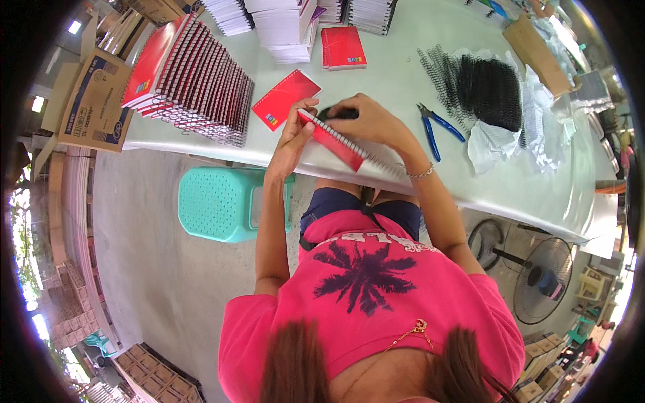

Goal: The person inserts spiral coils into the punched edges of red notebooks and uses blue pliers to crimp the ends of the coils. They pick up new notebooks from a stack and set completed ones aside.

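Note:
A small red notebook (339, 149) is tilted in front of me at the table's front edge, its spine facing up. My left hand (290, 141) grips its upper left end between thumb and fingers. My right hand (369, 119) is curled over the spine, with bent fingers at the spiral coil (384, 165). That coil runs along the spine, and a loose length sticks out past the lower right end. Something dark shows beneath the right fingers; I cannot make out what. Just beyond my left hand lies another red notebook (285, 95), flat on the table.
Stacked red spiral notebooks (195, 84) stand at the left, by a cardboard box (96, 101). White page stacks (282, 30) and a red notebook (342, 47) lie farther back. Blue-handled pliers (435, 131) and black coils (490, 93) are right. A green stool (218, 203) stands below.

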Demonstrator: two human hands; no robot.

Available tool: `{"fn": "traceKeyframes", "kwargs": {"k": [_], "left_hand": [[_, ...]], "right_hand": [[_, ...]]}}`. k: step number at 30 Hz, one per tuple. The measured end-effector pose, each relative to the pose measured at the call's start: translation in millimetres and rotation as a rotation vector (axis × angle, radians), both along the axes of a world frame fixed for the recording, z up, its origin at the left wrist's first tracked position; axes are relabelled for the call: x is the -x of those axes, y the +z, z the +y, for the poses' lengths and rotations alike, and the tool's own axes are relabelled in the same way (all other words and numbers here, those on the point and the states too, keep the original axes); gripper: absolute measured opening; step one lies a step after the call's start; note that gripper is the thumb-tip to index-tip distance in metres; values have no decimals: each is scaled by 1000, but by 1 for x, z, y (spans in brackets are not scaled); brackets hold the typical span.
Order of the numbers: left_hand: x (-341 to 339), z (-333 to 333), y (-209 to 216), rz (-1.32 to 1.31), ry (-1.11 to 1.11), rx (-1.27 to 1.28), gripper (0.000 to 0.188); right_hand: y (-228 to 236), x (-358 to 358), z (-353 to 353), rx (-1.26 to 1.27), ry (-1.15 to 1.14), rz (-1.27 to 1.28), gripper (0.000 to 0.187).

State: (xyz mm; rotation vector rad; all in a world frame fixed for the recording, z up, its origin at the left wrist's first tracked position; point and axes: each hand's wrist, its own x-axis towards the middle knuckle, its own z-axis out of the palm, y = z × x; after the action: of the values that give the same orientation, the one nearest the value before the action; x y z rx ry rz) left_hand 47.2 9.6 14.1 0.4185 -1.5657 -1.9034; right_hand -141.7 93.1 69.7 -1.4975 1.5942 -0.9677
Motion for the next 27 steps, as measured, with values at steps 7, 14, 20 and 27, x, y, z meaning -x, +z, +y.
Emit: {"fn": "traceKeyframes", "kwargs": {"k": [7,14,20,27], "left_hand": [[1,-1,-5,18,-7,-15,44],[2,1,1,-6,20,4,44],[8,18,9,-106,141,117,33],[43,47,-4,70,285,51,29]], "right_hand": [[-4,9,-5,-70,88,-118,42],[-15,8,-9,85,47,158,41],[-12,32,6,241,-394,582,42],[33,-12,35,434,-304,686,32]]}}
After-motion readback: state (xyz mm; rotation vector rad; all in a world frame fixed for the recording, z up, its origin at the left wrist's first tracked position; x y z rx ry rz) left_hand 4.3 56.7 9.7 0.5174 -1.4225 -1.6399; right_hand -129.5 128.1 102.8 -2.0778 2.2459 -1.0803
